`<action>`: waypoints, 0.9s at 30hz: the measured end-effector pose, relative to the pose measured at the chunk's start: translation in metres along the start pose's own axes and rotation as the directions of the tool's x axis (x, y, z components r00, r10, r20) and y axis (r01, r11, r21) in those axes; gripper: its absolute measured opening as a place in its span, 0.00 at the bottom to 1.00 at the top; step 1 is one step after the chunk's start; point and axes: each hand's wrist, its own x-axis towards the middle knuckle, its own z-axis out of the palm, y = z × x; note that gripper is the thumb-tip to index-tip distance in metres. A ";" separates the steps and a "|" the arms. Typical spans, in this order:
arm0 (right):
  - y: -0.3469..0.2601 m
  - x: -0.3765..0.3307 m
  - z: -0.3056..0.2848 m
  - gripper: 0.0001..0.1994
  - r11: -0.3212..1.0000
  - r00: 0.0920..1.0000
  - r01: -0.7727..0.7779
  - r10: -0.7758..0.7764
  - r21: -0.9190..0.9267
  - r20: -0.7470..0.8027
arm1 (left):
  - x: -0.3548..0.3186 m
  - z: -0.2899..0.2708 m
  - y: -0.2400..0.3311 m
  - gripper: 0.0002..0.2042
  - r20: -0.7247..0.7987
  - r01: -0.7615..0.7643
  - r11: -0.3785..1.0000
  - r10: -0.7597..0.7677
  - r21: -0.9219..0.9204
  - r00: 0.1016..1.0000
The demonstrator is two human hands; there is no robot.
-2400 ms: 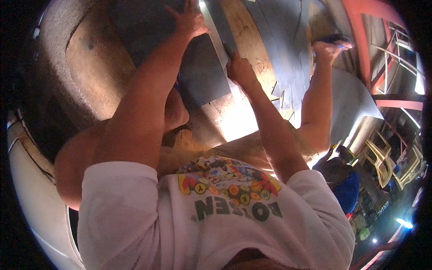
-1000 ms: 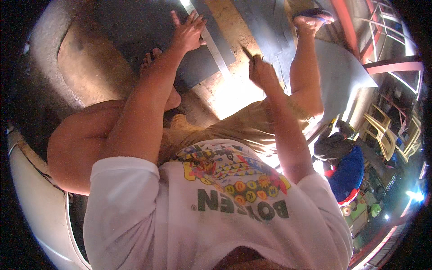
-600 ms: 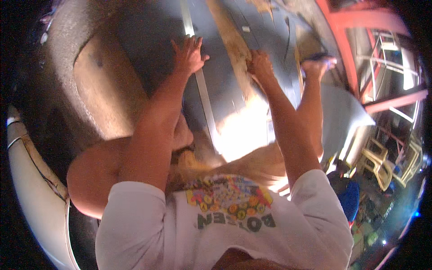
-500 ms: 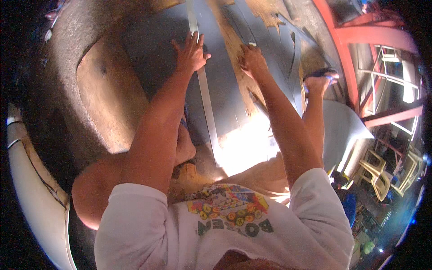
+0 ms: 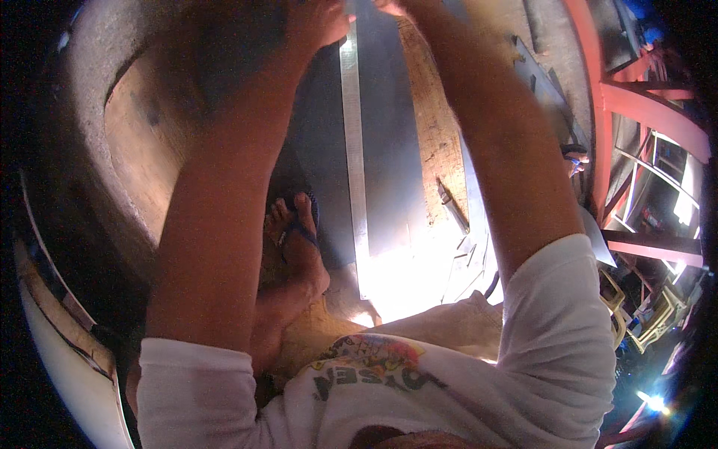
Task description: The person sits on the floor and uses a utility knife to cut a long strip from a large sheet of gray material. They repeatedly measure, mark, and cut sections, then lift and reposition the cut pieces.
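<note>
The left hand (image 5: 318, 19) lies spread and flat beside the top of a long metal ruler (image 5: 353, 150) lying on a grey sheet (image 5: 389, 172). The right hand (image 5: 396, 6) is mostly cut off by the picture's upper edge, so I cannot tell its grip

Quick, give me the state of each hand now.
Left hand: fingers spread flat, pressing beside the long flat silver metal ruler on the grey sheet; holds nothing.
Right hand: mostly cut off at the frame's top; cannot be told.
</note>
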 end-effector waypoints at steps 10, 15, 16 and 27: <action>-0.010 0.033 -0.011 0.10 0.866 0.939 -0.180 0.293 0.466 -0.181 | 0.014 -0.047 0.005 0.29 0.265 0.149 0.962 -0.208 0.227 0.942; 0.007 0.020 0.015 0.13 0.762 0.884 -0.085 0.355 0.642 -0.303 | 0.019 -0.024 0.008 0.31 0.181 0.140 0.964 -0.183 0.226 0.966; 0.015 0.022 0.019 0.12 0.825 0.915 -0.131 0.314 0.550 -0.254 | 0.022 -0.019 0.012 0.31 0.166 0.140 0.966 -0.179 0.219 0.970; 0.002 0.014 0.000 0.08 0.878 0.971 -0.173 0.227 0.446 -0.072 | 0.030 0.018 -0.004 0.36 0.273 0.084 0.981 -0.131 0.175 0.953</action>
